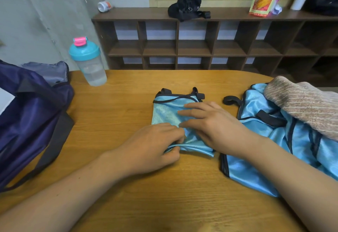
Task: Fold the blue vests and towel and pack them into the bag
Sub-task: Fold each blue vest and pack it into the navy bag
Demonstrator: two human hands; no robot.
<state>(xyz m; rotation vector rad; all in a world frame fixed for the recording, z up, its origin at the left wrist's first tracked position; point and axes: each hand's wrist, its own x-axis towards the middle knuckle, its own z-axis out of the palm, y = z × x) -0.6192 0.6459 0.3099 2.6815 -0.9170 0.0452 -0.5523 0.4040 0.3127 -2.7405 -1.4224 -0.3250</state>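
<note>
vest: light blue, black trim, folded small | left hand: pinches hem

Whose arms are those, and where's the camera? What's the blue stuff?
No robot here: these are a person's own arms. The camera sits on their head, looking down. The left hand pinches the near edge of a half-folded blue vest, and the right hand presses flat on it. It lies on a wooden table. To the right, more blue vests sit heaped partly under a brownish towel. A purple bag waits on the left, beside a shaker bottle.
</note>
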